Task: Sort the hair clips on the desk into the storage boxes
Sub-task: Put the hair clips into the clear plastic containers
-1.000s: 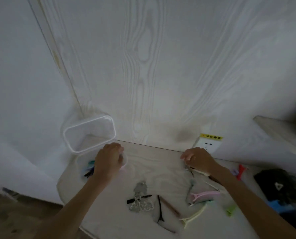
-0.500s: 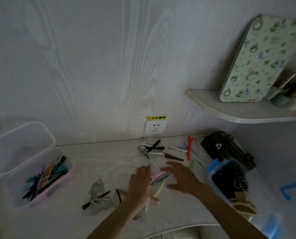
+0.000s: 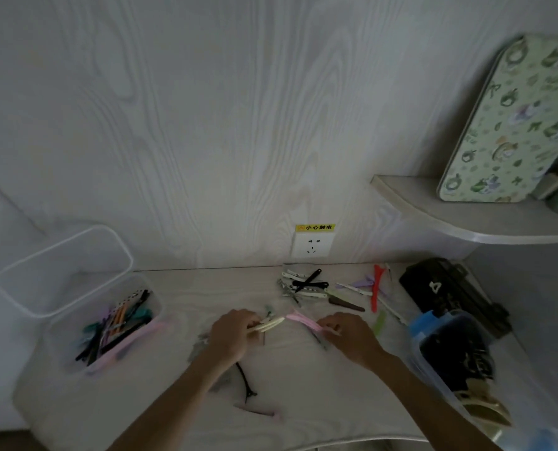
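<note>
Left hand (image 3: pixel 230 333) pinches a cream duckbill clip (image 3: pixel 268 323), right hand (image 3: pixel 352 335) pinches a pink duckbill clip (image 3: pixel 302 320), both mid-desk (image 3: pixel 173 402). Clear storage box (image 3: pixel 75 349) with sorted clips at the left edge; loose clips (image 3: pixel 307 286) along the back edge.

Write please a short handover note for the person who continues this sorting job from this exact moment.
Left hand: grips a cream clip.
Right hand: grips a pink clip.
Clear box at the left, lid open, already holds many clips. Blue-rimmed box at the right holds dark ones.
Left to sort: the pile below the wall socket, the red clip, the green clip, and the black clip and another pink clip near the front edge.
</note>
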Demonstrator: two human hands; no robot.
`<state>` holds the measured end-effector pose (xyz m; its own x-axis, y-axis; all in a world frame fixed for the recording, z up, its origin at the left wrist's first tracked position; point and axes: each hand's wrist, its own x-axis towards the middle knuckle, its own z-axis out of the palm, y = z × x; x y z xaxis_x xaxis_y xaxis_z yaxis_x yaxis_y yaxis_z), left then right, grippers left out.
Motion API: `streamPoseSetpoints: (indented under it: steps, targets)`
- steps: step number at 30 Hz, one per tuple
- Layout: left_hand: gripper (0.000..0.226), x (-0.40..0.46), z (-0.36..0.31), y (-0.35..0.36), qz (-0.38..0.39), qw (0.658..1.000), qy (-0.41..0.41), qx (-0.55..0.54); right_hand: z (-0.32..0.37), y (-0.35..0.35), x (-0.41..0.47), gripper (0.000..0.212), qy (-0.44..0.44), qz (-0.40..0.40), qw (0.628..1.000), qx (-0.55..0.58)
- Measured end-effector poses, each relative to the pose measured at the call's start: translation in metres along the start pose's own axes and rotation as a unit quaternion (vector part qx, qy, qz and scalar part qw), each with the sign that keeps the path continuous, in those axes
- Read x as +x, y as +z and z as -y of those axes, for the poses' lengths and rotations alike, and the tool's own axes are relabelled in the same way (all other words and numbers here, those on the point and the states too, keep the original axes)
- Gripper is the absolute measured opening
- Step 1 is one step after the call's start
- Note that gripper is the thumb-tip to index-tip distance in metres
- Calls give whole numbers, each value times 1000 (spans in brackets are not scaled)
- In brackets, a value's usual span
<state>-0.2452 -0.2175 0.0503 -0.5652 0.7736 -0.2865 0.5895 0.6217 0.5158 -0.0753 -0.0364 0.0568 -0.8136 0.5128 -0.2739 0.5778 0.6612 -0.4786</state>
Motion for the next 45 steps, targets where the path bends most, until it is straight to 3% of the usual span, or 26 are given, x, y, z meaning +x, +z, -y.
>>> streamPoseSetpoints:
  steps: [4,8,10,13,15,19,23,26,29,33,36,40,42,45]
  targets:
    - [21,-4,13,-19,-29,998,-9,-61,6,-3,7,25,11,-4,1000,21]
    - [58,-10,32,-37,-34,989,-33,-140,36,-8,19,25,-24,-14,998,53]
    - [62,-17,43,-51,-76,983,-29,-166,63,-8,27,25,-54,3,997,48]
    - [35,-38,63,-78,-185,959,-40,-211,111,-1,39,28,-117,20,991,66]
    - [13,-59,81,-98,-253,939,-53,-224,149,10,48,40,-176,28,981,74]
    - [19,-96,116,-133,-353,910,-107,-190,228,42,62,24,-284,29,957,46]
    - [25,-116,136,-149,-386,901,-148,-133,281,75,71,27,-359,58,931,5]
    - [27,-121,145,-147,-376,907,-151,-118,290,82,76,41,-371,113,921,-42]
    - [30,-112,150,-139,-348,920,-150,-101,267,76,84,42,-338,119,933,-34]
    - [39,-93,158,-121,-272,947,-158,-62,206,54,97,36,-233,55,970,-29]
    - [56,-82,151,-107,-251,958,-127,52,152,41,99,40,-155,81,978,-112]
    - [39,-62,106,-98,-276,959,39,53,110,41,88,101,-106,138,966,-190]
    - [34,-50,84,-86,-176,976,92,84,102,43,80,106,-114,141,964,-195]
    - [34,-35,67,-61,-38,988,66,138,95,40,66,98,-125,165,960,-190]
